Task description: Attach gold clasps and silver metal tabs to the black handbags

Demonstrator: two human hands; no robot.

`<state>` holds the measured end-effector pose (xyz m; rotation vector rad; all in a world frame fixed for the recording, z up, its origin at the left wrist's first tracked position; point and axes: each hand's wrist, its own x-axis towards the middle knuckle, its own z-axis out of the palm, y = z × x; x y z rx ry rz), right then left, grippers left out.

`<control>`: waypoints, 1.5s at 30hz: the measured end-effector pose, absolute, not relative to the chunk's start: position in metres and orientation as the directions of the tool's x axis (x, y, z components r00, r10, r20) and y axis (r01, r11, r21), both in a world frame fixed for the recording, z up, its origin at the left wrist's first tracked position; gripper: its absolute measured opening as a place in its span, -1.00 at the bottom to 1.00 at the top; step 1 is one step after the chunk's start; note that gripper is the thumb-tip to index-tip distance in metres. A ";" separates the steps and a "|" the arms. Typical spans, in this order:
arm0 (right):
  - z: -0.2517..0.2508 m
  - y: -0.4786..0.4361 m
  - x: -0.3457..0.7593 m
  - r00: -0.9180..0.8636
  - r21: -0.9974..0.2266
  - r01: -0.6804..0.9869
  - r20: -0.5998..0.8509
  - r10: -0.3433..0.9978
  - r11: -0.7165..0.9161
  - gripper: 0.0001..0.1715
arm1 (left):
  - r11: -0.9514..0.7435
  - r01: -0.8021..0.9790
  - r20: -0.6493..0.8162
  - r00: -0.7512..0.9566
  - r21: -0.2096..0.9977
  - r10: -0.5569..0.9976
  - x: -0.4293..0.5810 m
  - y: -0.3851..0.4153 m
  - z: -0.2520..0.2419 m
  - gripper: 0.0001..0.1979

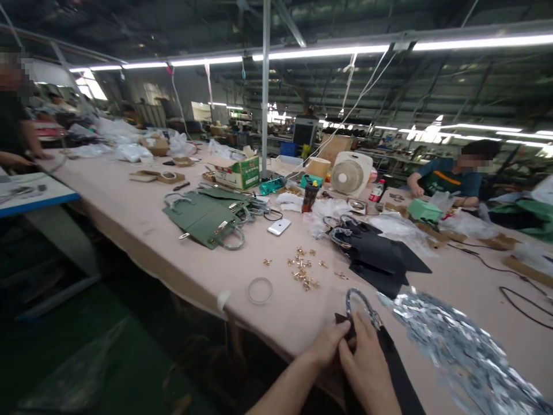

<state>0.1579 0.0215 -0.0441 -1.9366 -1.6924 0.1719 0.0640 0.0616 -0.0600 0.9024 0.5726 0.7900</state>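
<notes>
Both my hands are together at the table's near edge on a black bag panel (400, 374) with a plastic-wrapped handle (359, 297). My left hand (330, 344) has its fingers closed on the panel's dark upper edge. Beside it, my right hand (365, 351) grips the same panel just below the handle, its fingers bent over the material. What lies between the fingertips is hidden. Ahead of my hands, small gold metal fittings (303, 271) lie scattered. To the right spreads a heap of shiny silver metal pieces (458, 340).
Black bag panels (375, 256) and green bag panels (203, 213) lie further back, with a white phone (279, 226) between them. A clear ring (260, 290) is near the front edge. Behind stand a fan (351, 174), a dark bottle (310, 197) and a green box (237, 172). Two people work nearby.
</notes>
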 end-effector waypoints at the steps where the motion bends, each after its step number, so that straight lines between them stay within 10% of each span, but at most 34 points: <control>1: -0.049 0.022 0.158 0.173 -0.516 0.856 0.268 0.948 -0.011 -0.33 | 0.295 -0.242 -0.124 0.541 0.924 0.832 0.061 0.069 -0.060 -0.39; 7: -0.042 0.015 0.146 0.137 -0.664 0.729 0.383 0.914 0.168 -0.42 | -0.009 0.153 -0.042 0.329 0.988 0.943 0.026 0.094 -0.052 -0.74; 17: -0.018 0.052 0.080 -0.153 -0.830 0.475 0.249 0.956 0.292 -0.60 | -0.272 0.563 0.411 -0.134 0.780 0.902 -0.092 0.076 -0.046 -0.63; 45: -0.075 0.088 0.013 -0.137 -0.494 0.838 0.221 0.966 0.232 -0.87 | -0.692 0.585 0.458 0.521 0.423 0.720 -0.182 0.141 -0.100 -0.62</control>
